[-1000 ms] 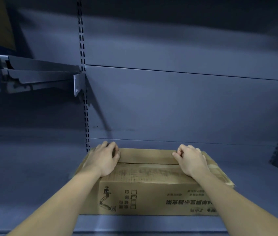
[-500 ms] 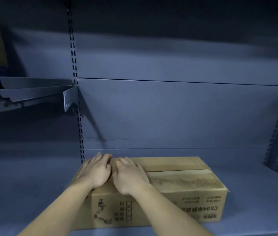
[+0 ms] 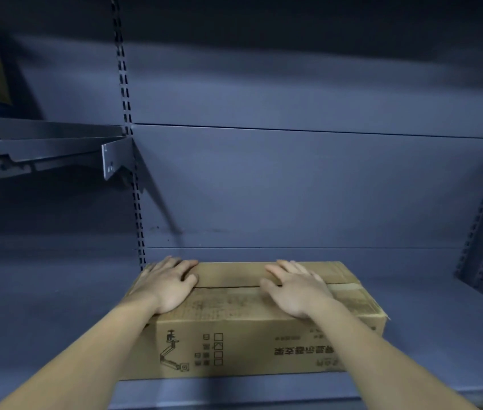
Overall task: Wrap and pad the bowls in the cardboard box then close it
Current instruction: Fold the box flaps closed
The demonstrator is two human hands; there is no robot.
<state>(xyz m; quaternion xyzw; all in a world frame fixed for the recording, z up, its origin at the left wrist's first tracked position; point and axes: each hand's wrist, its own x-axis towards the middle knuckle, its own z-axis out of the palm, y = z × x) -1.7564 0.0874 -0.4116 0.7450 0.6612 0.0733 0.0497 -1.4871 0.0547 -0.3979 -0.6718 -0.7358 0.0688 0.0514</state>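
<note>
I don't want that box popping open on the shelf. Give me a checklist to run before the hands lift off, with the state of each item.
1. Top flaps of the box lie down flat: ok.
2. Seam between the flaps meets with no raised edge: ok.
3. Left hand flat on the left end of the lid: ok.
4. Right hand flat on the lid, right of the middle: ok.
5. Box rests fully on the shelf: ok.
6. Bowls wrapped and padded inside: cannot tell, the box is shut.
</note>
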